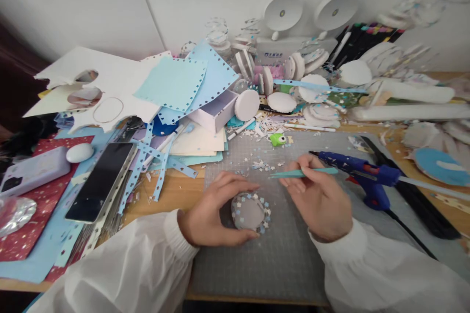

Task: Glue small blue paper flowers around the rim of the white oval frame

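My left hand (220,210) curves around a small round piece (251,213), thumb and fingers at its near and far edges. Little white and blue stars ring the rim of this piece, and its middle is plain grey-white. Teal tweezers (316,172) are pinched in my right hand (319,195), their tips pointing left above the mat; whether the tips hold anything is too small to tell. Loose star cut-outs (261,165) lie scattered just beyond the round piece. Both hands are over a grey cutting mat (257,274).
A blue glue gun (367,171) with its cord lies right of my right hand. White discs (246,105) and paper scraps crowd the back. Punched blue paper (176,80), strips and a black phone (101,181) are at left. A green clip-like item (278,139) sits beyond the stars.
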The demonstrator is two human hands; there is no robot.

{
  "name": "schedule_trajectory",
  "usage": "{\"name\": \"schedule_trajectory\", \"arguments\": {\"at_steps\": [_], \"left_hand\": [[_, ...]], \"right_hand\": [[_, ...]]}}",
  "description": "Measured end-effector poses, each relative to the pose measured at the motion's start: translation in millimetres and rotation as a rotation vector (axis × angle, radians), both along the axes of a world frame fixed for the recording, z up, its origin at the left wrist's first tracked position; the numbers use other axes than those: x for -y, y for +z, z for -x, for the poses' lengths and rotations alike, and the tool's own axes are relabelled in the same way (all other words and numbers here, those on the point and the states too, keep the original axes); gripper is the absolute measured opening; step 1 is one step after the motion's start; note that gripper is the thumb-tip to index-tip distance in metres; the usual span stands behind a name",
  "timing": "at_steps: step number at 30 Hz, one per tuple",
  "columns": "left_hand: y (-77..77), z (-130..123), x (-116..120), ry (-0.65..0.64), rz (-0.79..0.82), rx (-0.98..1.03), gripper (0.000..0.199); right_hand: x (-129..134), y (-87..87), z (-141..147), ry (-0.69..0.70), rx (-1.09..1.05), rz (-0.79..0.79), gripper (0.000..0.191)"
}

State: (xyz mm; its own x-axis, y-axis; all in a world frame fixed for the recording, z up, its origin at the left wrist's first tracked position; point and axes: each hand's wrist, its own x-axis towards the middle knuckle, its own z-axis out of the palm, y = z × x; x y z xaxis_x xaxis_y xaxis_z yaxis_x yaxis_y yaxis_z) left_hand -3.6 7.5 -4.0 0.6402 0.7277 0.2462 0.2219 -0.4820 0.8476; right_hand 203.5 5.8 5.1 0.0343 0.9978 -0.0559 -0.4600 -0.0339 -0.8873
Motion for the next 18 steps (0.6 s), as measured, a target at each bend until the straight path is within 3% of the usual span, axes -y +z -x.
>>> {"name": "schedule_trajectory", "arguments": {"at_steps": [6,12,15,18], "left_hand": [[-0.3,-0.4,-0.8,-0.029,-0.037,0.004,0.067],[0.4,-1.1,-1.1,-0.031,-0.058,0.016,0.057],[-0.3,-1.5,-0.7,-0.001,-0.058,0.044,0.054],[-1.6,-1.7,-0.4,0.039,-0.066,0.093,0.052]], "right_hand": [[-3.6,1.7,-2.7,0.088,-0.055,0.098,0.007],[-5.3,3.0,-2.4,0.161,-0.124,0.101,0.031],[-7.0,2.2,-3.6,0.193,-0.099,0.045,0.04],[-4.0,3.0,-5.8,0.17,0.03,-0.113,0.04]]}}
